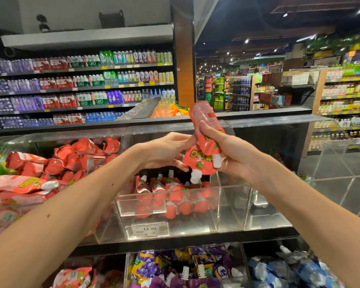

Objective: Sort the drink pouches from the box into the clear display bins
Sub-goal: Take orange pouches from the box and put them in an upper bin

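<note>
1. A supermarket aisle fills the background, with a long wall of bottled drinks on shelves behind the display.
2. A row of clear display bins sits on the upper shelf of the display. The left bin is heaped with red pouches, and the far-right bin looks nearly bare.
3. The middle bin holds a row of pink drink pouches standing upright against its front wall, white caps up; its right part is bare.
4. On the lower shelf, further bins hold purple grape pouches, blue pouches and more pink ones.
5. Both bare forearms reach in from the bottom corners and meet above the middle bin.
6. The right hand is closed around two pink pouches held upside down, caps pointing downward, thumb pressed across the front of the upper one.
7. The left hand is curled loosely, its fingertips touching the left edge of the lower held pouch; how firmly it grips, I cannot tell.
8. A white price tag reading 14.90 sits at the front of the middle bin.
</note>
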